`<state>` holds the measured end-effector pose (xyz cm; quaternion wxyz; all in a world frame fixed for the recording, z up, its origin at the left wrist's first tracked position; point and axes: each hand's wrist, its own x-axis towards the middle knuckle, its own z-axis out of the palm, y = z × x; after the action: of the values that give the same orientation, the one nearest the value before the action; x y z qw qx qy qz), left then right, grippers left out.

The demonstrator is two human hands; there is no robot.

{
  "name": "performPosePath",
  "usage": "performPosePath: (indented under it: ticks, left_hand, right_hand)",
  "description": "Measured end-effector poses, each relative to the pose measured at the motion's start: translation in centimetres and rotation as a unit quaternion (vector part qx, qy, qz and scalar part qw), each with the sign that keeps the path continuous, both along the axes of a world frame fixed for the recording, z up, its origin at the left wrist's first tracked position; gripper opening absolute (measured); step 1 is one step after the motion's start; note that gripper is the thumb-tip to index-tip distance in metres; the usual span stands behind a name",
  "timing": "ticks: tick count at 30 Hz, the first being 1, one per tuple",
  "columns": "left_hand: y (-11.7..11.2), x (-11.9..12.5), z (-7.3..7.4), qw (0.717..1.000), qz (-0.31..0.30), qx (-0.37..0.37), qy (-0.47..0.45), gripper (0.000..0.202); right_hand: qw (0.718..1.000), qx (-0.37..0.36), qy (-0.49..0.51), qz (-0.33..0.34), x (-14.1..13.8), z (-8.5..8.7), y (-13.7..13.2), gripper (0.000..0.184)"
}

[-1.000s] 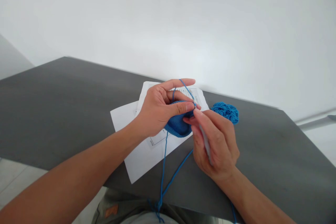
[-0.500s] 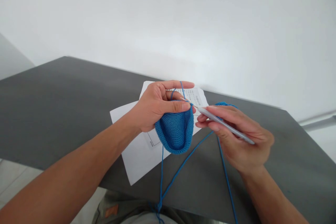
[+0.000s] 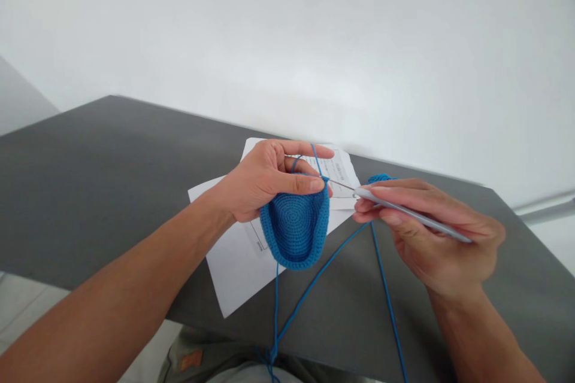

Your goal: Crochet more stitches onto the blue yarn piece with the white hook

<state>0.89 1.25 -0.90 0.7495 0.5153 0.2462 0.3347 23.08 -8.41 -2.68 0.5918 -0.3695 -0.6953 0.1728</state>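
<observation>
A blue crocheted piece, round and cupped with a raised rim, hangs from my left hand. My left thumb presses its top edge, and a strand of blue yarn runs over the stretched index finger. My right hand is closed around the pale grey handle of a crochet hook, held like a pen. The hook's thin metal shaft points left, and its tip meets the work at the upper right rim, beside my left thumb. The exact loop on the tip is too small to make out.
Printed paper sheets lie on the dark grey table beneath the work. Behind my right hand sits more blue yarn. Yarn strands trail over the table's front edge to my lap. A white wall stands behind the table.
My right hand has moved right and slightly down, drawing the hook outward so more of its shaft shows. The crocheted piece has shifted slightly left and down; my left hand keeps its hold.
</observation>
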Motion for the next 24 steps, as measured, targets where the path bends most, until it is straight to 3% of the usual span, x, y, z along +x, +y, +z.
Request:
performPosePath:
  ticks: [5,13,17,24]
  left_hand:
    - [0.4,-0.2,0.0,1.0,-0.01,0.007,0.027,0.048]
    - [0.9,-0.7,0.0,0.994,-0.026,0.054,0.088,0.042]
    - [1.0,-0.8,0.1,0.991,-0.03,0.077,0.104,0.037]
    - [1.0,-0.8,0.2,0.992,-0.055,0.064,0.092,0.037]
  right_hand:
    - [0.996,0.033,-0.077,-0.035,0.4,0.8,-0.2,0.04]
    - [0.972,0.088,-0.217,-0.026,1.4,1.6,-0.5,0.052]
    - [0.976,0.064,-0.206,-0.018,1.5,2.1,-0.7,0.047]
    - [0.995,-0.02,-0.089,0.027,1.4,1.9,-0.5,0.036]
